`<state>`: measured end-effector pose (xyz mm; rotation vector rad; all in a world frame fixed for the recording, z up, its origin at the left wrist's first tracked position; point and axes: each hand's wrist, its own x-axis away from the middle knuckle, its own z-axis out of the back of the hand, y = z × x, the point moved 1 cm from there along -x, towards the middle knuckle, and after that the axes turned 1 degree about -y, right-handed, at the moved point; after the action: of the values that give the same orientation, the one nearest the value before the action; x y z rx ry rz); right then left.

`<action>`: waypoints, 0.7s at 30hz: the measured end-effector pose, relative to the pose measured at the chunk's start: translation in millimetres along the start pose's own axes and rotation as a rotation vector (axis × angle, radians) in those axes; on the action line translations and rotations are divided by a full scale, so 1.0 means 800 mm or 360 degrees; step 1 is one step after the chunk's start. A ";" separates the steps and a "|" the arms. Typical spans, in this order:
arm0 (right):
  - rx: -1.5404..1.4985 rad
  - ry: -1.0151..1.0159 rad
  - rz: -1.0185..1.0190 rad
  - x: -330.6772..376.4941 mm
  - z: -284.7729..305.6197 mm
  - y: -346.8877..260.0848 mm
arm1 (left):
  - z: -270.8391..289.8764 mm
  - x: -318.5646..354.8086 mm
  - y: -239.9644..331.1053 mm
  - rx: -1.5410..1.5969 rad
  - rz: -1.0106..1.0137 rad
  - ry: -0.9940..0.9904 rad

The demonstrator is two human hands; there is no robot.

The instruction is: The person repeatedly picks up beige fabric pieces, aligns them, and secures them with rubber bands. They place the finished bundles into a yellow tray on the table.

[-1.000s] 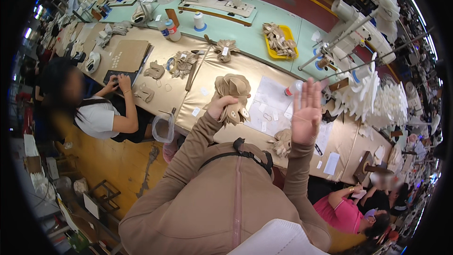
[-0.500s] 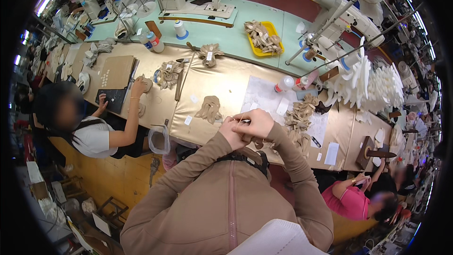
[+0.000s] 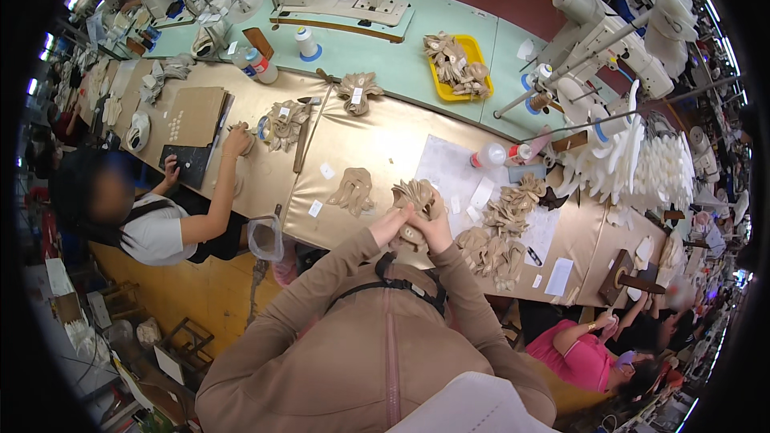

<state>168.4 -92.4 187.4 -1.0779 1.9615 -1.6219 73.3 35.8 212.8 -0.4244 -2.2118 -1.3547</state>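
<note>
Both hands are closed around a bundle of beige, strap-like cut pieces [image 3: 414, 194], just over the table's front edge. My left hand [image 3: 391, 224] grips its left side, thumb along the front. On the right side, my right hand [image 3: 438, 226] wraps round it, fingers partly hidden behind the pieces. The upper ends fan out above the hands; one piece with small pale dots shows below them. A loose group of similar beige pieces [image 3: 350, 192] lies to the left. More beige pieces [image 3: 491, 252] are heaped on the right.
Beyond stand a yellow tray [image 3: 479, 52] of beige pieces and a tied bundle [image 3: 358, 94]. A clear bottle [image 3: 487, 155], a small cutter [image 3: 533, 256] and a paper sheet [image 3: 560, 277] lie right. At left, a co-worker's hand [image 3: 237, 141] works near a hammer [image 3: 301, 144].
My hands, earlier pinched together at the fingers with the bundle hidden, now sit apart on its two sides, and its fanned ends show above them. The right forearm has drawn lower and inward.
</note>
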 end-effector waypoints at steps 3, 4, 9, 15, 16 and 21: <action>-0.0319 0.0223 -0.0235 -0.048 0.022 -0.018 | -0.002 0.015 0.024 -0.0184 -0.0478 0.0058; -0.0513 0.0286 -0.0295 -0.067 0.029 -0.023 | 0.000 0.024 0.029 -0.0249 -0.0707 0.0031; 0.0242 0.0684 0.0410 -0.244 0.112 -0.055 | 0.067 0.061 0.009 0.0168 -0.0439 0.0119; 0.1984 0.0736 -0.0113 -0.458 0.187 -0.012 | 0.127 0.068 -0.073 0.0051 -0.0041 0.0926; 0.2354 0.0605 -0.0374 -0.476 0.191 0.001 | 0.132 0.070 -0.081 0.0136 -0.0057 0.0912; 0.2549 0.1126 -0.0063 -0.487 0.132 0.063 | 0.132 0.074 -0.107 0.0278 -0.0056 0.0960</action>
<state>474.3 132.7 41.4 0.1519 0.2660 -2.7974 -46.2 91.2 144.4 0.0858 -1.8100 -1.1062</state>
